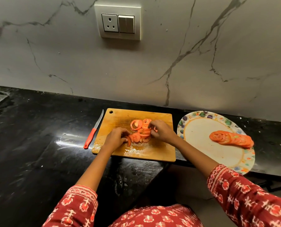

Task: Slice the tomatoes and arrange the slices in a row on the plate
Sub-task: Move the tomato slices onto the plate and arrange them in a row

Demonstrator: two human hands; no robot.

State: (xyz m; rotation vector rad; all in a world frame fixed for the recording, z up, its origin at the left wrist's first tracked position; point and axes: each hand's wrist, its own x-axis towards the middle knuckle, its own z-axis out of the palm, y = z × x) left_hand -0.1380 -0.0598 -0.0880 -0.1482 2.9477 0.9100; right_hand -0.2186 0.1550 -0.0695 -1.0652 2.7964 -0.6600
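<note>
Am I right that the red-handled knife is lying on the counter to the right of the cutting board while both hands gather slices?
Not quite: the head view shows the knife lying left of the cutting board. Both the left hand and the right hand are indeed on the tomato slices.

both hands over loose tomato slices (140,131) on wooden cutting board (136,118), left hand (116,138) pinched a slice, right hand (161,131) gripped slices, row of slices (231,138) lay on patterned plate (200,126), red-handled knife (94,131) on black bench (38,136)

Head view looks steeply down, close over the countertop (38,145), facing the wall (153,63).
</note>
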